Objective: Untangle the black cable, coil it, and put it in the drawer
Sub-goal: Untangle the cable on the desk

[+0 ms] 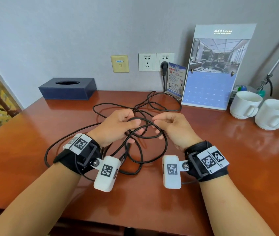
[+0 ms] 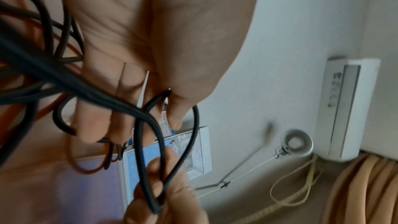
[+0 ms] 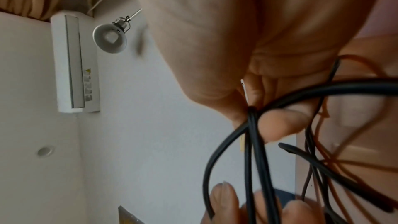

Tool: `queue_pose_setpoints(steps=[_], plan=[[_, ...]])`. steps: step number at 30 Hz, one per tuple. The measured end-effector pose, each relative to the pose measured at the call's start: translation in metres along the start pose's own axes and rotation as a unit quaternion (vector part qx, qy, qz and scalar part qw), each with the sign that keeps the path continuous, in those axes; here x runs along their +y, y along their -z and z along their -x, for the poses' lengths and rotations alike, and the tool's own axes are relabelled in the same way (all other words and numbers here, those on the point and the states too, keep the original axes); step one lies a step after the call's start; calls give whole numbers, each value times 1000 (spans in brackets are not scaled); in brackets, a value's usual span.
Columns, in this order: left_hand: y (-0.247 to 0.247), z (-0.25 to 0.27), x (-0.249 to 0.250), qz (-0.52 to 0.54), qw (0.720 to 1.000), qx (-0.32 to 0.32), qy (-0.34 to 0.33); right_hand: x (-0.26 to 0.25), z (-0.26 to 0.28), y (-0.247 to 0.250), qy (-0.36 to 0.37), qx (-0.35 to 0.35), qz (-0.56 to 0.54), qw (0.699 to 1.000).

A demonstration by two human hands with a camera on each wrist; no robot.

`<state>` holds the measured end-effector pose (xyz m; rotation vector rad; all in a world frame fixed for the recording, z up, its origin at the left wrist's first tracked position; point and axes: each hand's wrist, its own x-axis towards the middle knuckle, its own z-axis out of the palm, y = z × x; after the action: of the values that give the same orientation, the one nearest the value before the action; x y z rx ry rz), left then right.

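Note:
A long black cable [image 1: 136,106] lies in tangled loops on the reddish wooden desk [image 1: 203,167], its far end running up to a plug [image 1: 164,67] in a wall socket. My left hand [image 1: 118,126] is raised over the tangle, fingers curled round several strands [image 2: 137,108]. My right hand [image 1: 171,126] faces it closely and pinches cable strands [image 3: 253,117] between thumb and fingers. A loop arches between both hands. No drawer is in view.
A dark blue tissue box [image 1: 67,89] stands at the back left. A calendar stand [image 1: 215,68] and a small card [image 1: 176,79] lean at the back right, with two white cups [image 1: 261,109] beside them. The desk's front edge runs near my forearms.

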<state>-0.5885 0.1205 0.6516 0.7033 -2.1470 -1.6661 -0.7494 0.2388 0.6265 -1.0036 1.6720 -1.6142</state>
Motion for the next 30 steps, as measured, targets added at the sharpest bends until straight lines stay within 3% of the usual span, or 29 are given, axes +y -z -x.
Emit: queue_pose_setpoints(steps=[5, 7, 10, 12, 19, 26, 30], plan=[[19, 3, 1, 65, 997, 43, 21, 5, -10, 0, -34, 109, -77, 991], [29, 6, 1, 48, 998, 42, 25, 1, -10, 2, -69, 97, -195, 974], [41, 12, 1, 30, 998, 37, 32, -9, -5, 7, -96, 48, -391, 914], [47, 15, 0, 46, 998, 40, 34, -14, -4, 9, -103, 15, -447, 888], [58, 18, 3, 42, 997, 62, 12, -2, -2, 4, -65, -17, -323, 944], [70, 24, 16, 23, 992, 95, -75, 3, -2, -4, -27, -42, -282, 958], [71, 21, 13, -6, 982, 150, -119, 4, -4, -9, -23, 10, -275, 961]])
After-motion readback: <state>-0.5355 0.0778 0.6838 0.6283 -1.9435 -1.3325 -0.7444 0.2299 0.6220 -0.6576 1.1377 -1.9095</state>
